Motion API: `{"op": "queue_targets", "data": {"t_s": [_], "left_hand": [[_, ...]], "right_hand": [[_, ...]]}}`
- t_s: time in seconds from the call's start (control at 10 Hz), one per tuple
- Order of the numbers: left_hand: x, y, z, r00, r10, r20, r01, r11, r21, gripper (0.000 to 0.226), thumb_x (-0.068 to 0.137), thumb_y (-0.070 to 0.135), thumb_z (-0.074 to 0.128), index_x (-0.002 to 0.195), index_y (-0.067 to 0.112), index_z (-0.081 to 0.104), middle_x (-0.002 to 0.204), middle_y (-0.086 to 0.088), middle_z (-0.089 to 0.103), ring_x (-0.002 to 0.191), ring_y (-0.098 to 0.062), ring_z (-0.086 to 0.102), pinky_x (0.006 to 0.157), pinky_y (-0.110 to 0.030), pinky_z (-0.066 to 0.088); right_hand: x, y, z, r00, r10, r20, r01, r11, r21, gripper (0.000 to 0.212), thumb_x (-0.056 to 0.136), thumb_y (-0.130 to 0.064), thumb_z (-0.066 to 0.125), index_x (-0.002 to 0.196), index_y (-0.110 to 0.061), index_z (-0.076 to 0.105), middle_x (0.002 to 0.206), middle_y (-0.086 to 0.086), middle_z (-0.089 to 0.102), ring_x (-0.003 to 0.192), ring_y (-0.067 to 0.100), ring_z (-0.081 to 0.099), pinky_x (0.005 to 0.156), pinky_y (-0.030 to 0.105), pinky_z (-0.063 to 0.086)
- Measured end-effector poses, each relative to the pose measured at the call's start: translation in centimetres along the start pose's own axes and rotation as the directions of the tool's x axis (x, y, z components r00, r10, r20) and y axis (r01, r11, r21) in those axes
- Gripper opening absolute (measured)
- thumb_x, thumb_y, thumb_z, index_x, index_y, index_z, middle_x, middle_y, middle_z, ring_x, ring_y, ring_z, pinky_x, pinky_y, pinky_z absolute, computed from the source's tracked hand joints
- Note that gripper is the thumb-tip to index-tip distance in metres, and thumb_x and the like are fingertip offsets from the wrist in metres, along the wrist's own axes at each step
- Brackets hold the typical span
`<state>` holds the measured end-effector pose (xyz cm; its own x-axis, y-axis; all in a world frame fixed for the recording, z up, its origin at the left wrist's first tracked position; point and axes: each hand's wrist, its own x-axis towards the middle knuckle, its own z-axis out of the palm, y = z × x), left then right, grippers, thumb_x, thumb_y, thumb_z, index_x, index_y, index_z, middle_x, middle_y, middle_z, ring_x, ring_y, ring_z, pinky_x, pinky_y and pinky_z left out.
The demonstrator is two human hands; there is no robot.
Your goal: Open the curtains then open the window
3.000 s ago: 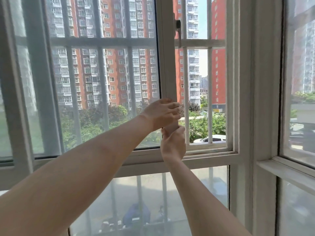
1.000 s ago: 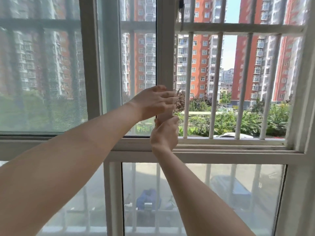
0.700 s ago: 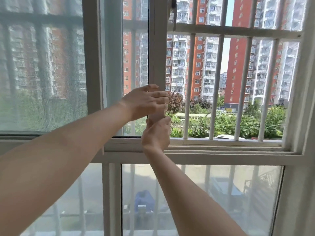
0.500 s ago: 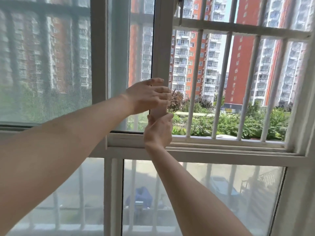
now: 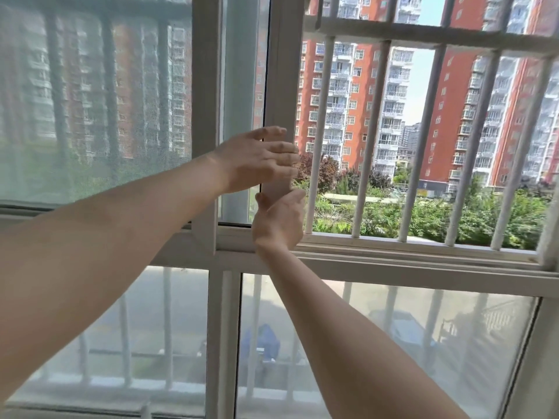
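Two hands [image 5: 266, 182], one sliding sash [image 5: 282, 71] (white-framed), seven vertical bars [image 5: 373, 140] outside.

Both bare arms reach forward and up, forearms converging. The left hand [image 5: 257, 158] sits higher, palm away, fingers [image 5: 282, 146] loosely extended and spread — not curled tight. The right hand [image 5: 279, 222] is just below it, wrist bent back, fingers hidden — whether it grips cannot be told. The two hands are near, apart.
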<state>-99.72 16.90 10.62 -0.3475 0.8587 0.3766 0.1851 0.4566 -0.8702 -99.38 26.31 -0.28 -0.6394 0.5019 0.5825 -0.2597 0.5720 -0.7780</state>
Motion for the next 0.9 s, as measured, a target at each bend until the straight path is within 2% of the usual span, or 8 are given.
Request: {"op": "queue_targets", "data": {"t_s": [0.1,0.2,0.3,0.5,0.7,0.8,0.9], "left_hand": [[-1.2,-0.4,0.1,1.0,-0.006,-0.013,0.006,1.0,0.025,0.052,0.096,0.008,0.046,0.143,0.028,0.052,0.157,0.003,0.044,0.149,-0.017,0.036,0.124,-0.043,0.008],[-2.1,-0.7,0.3,1.0,-0.024,-0.006,0.024,1.0,0.012,0.052,0.094,0.006,0.055,0.141,0.028,0.054,0.158,0.004,0.043,0.149,-0.017,0.036,0.124,-0.042,0.008],[-2.8,-0.9,0.2,0.999,-0.043,0.021,0.043,0.999,-0.013,0.051,0.099,0.009,0.051,0.144,0.031,0.051,0.159,0.006,0.041,0.15,-0.015,0.034,0.125,-0.041,0.008],[-4.4,-1.3,0.3,0.996,-0.081,0.022,0.082,0.994,-0.071,0.05,0.097,0.007,0.056,0.142,0.028,0.053,0.156,0.003,0.045,0.149,-0.017,0.036,0.124,-0.043,0.013],[-4.2,-1.0,0.2,0.994,-0.105,0.037,0.108,0.989,-0.102,0.055,0.095,0.003,0.058,0.143,0.027,0.051,0.159,0.002,0.041,0.151,-0.017,0.031,0.124,-0.041,0.013],[-3.9,-0.6,-0.8,0.983,-0.155,0.098,0.176,0.95,-0.259,0.061,0.092,-0.004,0.056,0.143,0.03,0.051,0.161,0.006,0.038,0.153,-0.015,0.026,0.118,-0.042,0.031],[-4.5,-0.7,-2.5,0.934,-0.318,0.164,0.357,0.812,-0.462,0.061,0.093,0.0,0.06,0.145,0.031,0.049,0.163,0.007,0.031,0.152,-0.016,0.027,0.111,-0.049,0.045]], "right_hand": [[-0.5,-0.8,0.6,0.999,0.004,0.041,-0.005,1.0,0.017,0.062,0.088,-0.048,0.066,0.129,-0.01,0.038,0.126,0.006,0.057,0.121,0.028,0.053,0.084,0.041,0.047],[-0.8,-1.3,1.1,0.998,0.01,0.056,-0.012,1.0,0.027,0.057,0.087,-0.049,0.067,0.121,-0.012,0.04,0.119,0.006,0.06,0.116,0.028,0.055,0.078,0.041,0.046],[-1.0,-1.8,1.3,0.996,0.0,0.09,-0.002,1.0,0.019,0.054,0.088,-0.047,0.068,0.119,-0.011,0.041,0.113,0.007,0.064,0.108,0.03,0.061,0.071,0.038,0.04],[-1.6,-2.6,1.8,0.988,0.001,0.156,-0.003,1.0,0.014,0.053,0.088,-0.043,0.069,0.121,-0.011,0.041,0.112,0.009,0.068,0.104,0.031,0.065,0.073,0.04,0.046],[-1.5,-2.2,1.4,0.982,-0.04,0.187,0.041,0.999,-0.001,0.048,0.091,-0.041,0.066,0.122,-0.012,0.043,0.115,0.007,0.067,0.105,0.029,0.065,0.07,0.038,0.045],[-1.7,-2.0,0.1,0.977,-0.073,0.203,0.076,0.997,-0.01,0.05,0.092,-0.041,0.065,0.131,-0.016,0.046,0.123,0.003,0.064,0.111,0.027,0.063,0.076,0.037,0.047],[-1.6,-1.7,-2.2,0.981,-0.126,0.145,0.133,0.99,-0.039,0.058,0.092,-0.042,0.065,0.14,-0.015,0.045,0.134,0.002,0.061,0.121,0.022,0.06,0.083,0.033,0.047]]}}
